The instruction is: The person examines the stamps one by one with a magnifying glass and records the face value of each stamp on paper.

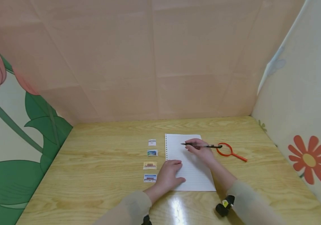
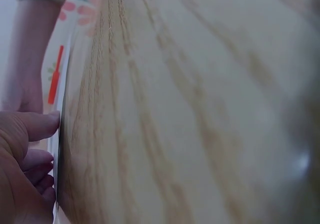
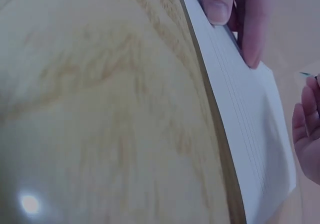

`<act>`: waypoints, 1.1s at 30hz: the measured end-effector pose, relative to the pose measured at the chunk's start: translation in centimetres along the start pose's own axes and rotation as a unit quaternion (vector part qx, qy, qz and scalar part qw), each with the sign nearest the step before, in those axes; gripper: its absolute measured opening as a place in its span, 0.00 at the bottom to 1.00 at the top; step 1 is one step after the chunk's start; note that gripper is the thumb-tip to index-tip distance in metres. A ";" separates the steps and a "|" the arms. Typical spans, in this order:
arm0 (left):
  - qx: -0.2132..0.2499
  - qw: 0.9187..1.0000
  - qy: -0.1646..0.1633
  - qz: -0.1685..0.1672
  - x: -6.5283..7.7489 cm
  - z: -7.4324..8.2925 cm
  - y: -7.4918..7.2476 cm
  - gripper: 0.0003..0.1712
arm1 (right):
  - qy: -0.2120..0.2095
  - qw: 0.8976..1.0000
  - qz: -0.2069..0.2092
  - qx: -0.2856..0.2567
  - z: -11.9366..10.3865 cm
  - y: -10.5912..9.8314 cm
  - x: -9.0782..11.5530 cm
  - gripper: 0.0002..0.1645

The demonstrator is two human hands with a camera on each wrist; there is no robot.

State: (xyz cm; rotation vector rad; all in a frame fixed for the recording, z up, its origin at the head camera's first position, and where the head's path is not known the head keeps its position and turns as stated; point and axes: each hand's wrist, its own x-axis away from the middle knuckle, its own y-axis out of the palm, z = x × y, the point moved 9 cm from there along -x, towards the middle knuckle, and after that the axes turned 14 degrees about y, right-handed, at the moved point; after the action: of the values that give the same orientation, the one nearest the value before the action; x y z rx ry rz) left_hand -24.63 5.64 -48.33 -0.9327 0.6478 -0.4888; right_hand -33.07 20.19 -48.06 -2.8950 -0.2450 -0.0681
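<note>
A sheet of lined white paper with punched holes along its left edge lies on the table. My right hand pinches a dark pen over the upper part of the sheet, its tip pointing left. The left hand rests on the sheet's lower left, thumb and fingers spread apart. In the left wrist view, the left thumb lies at the paper's edge. From the right wrist, the right fingers show close over the paper, with the pen mostly hidden.
Left of the paper, several small stamp-like pictures stand in a column, from a pale one down to a blue one. A red magnifying glass lies to the right, behind the pen's end. Walls border the wooden table.
</note>
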 end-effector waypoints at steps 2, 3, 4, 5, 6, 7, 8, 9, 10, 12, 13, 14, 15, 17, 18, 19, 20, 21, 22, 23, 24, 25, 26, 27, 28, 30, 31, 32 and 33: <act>0.002 1.000 0.001 0.001 0.0 0.0 0.0 0.31 | 0.003 1.000 0.003 0.006 0.0 0.6 -0.4 0.17; 0.004 1.000 0.001 0.001 0.0 0.0 -0.1 0.31 | 0.004 1.000 0.006 0.010 0.1 0.9 -0.7 0.17; 0.005 1.000 0.000 0.001 0.0 0.0 -0.1 0.31 | 0.003 1.000 0.008 0.016 0.1 1.2 -0.9 0.16; 0.007 1.000 0.001 0.002 0.1 0.0 -0.1 0.31 | 0.004 1.000 0.011 0.022 0.1 1.4 -1.1 0.16; 0.007 1.000 0.003 0.004 0.1 0.0 -0.1 0.31 | 0.003 1.000 0.012 0.029 0.1 1.7 -1.4 0.15; 0.005 1.000 0.005 0.006 0.1 0.0 -0.2 0.31 | -0.001 0.999 0.011 0.036 0.1 2.0 -1.6 0.15; 0.005 1.000 0.006 0.006 0.1 0.0 -0.2 0.31 | -0.002 0.999 0.012 0.041 0.1 2.2 -1.9 0.14; 0.004 1.000 0.008 0.008 0.1 0.0 -0.2 0.31 | -0.002 0.999 0.012 0.047 0.1 2.4 -2.1 0.13; 0.004 1.000 0.010 0.009 0.1 0.0 -0.2 0.31 | -0.001 0.998 0.013 0.054 0.2 2.6 -2.3 0.12; 0.000 1.000 0.013 0.010 0.1 0.0 -0.2 0.31 | 0.001 0.998 0.011 0.068 0.3 2.9 -2.6 0.11; -0.001 1.000 0.013 0.010 0.1 0.0 -0.2 0.31 | 0.004 0.997 0.011 0.075 0.3 3.0 -2.8 0.11; 0.002 1.000 0.012 0.010 0.1 0.0 -0.2 0.31 | 0.009 0.997 0.013 0.078 0.4 3.1 -3.0 0.11; 0.000 1.000 0.012 0.008 0.1 0.0 -0.2 0.31 | 0.014 0.997 0.015 0.081 0.5 3.2 -3.2 0.10; -0.002 1.000 0.013 0.006 0.2 0.0 -0.1 0.31 | 0.017 0.996 0.019 0.084 0.7 3.2 -3.6 0.11; -0.003 1.000 0.016 0.005 0.2 0.1 -0.1 0.31 | 0.018 0.996 0.021 0.086 0.8 3.2 -3.7 0.11; -0.005 1.000 0.018 0.004 0.3 0.1 -0.1 0.31 | 0.019 0.996 0.024 0.085 0.9 3.2 -3.9 0.11; -0.009 1.000 0.020 0.002 0.3 0.1 -0.1 0.31 | 0.018 0.996 0.025 0.083 0.9 3.2 -4.0 0.10; -0.012 1.000 0.024 0.001 0.4 0.2 -0.1 0.31 | 0.017 0.996 0.028 0.085 1.0 3.1 -4.1 0.10; -0.013 1.000 0.025 0.000 0.5 0.2 -0.1 0.31 | 0.013 0.996 0.030 0.086 0.9 3.1 -4.2 0.10; -0.014 1.000 0.028 -0.002 0.6 0.2 -0.1 0.31 | 0.014 0.996 0.032 0.087 0.9 3.1 -4.2 0.09; -0.013 1.000 0.027 -0.004 0.7 0.2 -0.1 0.32 | 0.010 0.995 0.033 0.091 0.9 3.1 -4.2 0.09; -0.013 1.000 0.028 -0.005 0.8 0.2 -0.2 0.32 | 0.010 0.995 0.036 0.095 0.9 3.1 -4.2 0.09; -0.014 0.999 0.029 -0.006 0.9 0.3 -0.3 0.32 | 0.011 0.995 0.037 0.095 0.9 3.1 -4.2 0.08; -0.013 0.999 0.030 -0.006 1.0 0.3 -0.3 0.32 | 0.012 0.994 0.037 0.099 1.0 3.2 -4.2 0.07; -0.012 0.999 0.030 -0.008 1.1 0.3 -0.3 0.32 | 0.013 0.994 0.037 0.101 1.0 3.2 -4.2 0.06; -0.013 0.999 0.032 -0.009 1.3 0.4 -0.3 0.32 | 0.013 0.994 0.036 0.104 1.0 3.3 -4.1 0.05; -0.013 0.999 0.033 -0.008 1.4 0.3 -0.3 0.33 | 0.014 0.994 0.038 0.104 0.9 3.3 -4.1 0.04; -0.009 0.999 0.031 -0.010 1.4 0.3 -0.3 0.33 | 0.012 0.994 0.039 0.102 0.9 3.4 -4.0 0.03; -0.006 0.999 0.030 -0.010 1.5 0.3 -0.2 0.33 | 0.007 0.994 0.042 0.105 0.8 3.4 -4.0 0.03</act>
State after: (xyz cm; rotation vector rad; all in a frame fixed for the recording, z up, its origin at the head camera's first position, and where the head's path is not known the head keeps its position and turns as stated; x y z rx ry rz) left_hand -23.35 4.73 -48.44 -0.9395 0.6980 -0.5324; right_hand -36.40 16.52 -49.90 -2.6909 -0.1189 -0.0451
